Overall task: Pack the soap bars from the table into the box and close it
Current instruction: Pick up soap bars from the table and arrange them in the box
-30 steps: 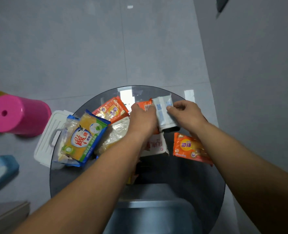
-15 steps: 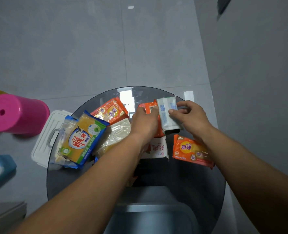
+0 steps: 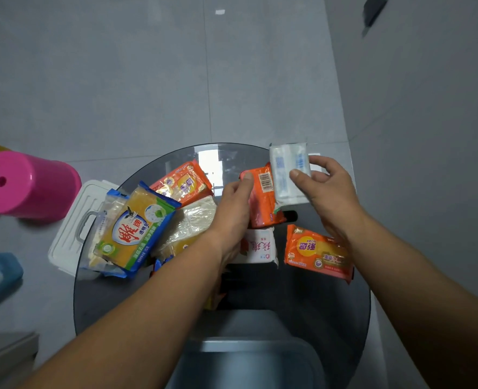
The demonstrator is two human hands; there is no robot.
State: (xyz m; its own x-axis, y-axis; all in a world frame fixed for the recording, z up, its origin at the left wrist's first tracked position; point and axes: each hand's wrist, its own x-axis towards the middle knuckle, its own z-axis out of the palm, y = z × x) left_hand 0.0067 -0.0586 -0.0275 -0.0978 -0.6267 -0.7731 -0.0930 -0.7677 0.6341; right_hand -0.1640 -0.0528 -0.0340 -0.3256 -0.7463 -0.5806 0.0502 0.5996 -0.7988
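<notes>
Orange-wrapped soap bar [image 3: 263,195] is sitting in the curled fingers of the left hand [image 3: 232,214], raised off the round glass table [image 3: 316,304]. The right hand [image 3: 327,186] is pinching a white-and-blue soap bar [image 3: 288,172] between thumb and fingers just beside it. The two packets are touching along one edge above the table's far side.

Packing is looking barely begun. Five more packets are lying on the glass: a yellow-and-blue pack [image 3: 132,231], an orange pack at the back [image 3: 181,182], a clear-wrapped pale bar [image 3: 190,223], a white bar with red lettering [image 3: 260,245] and an orange pack by the right forearm [image 3: 319,254]. A grey tub [image 3: 249,363] low in the frame, blurred, is probably the box, and nothing is showing inside it. A white lid [image 3: 75,220] is lying on the floor at the left, partly under the table's rim, so closing is not yet done.

The yellow-and-blue pack is resting close to the left rim, where a careless sweep would be risking a drop. Bare dark glass is stretching between the forearms toward the tub, giving both hands open room to draw the bars back. A pink stool [image 3: 27,186] is standing on the floor near the lid, apart from the table.
</notes>
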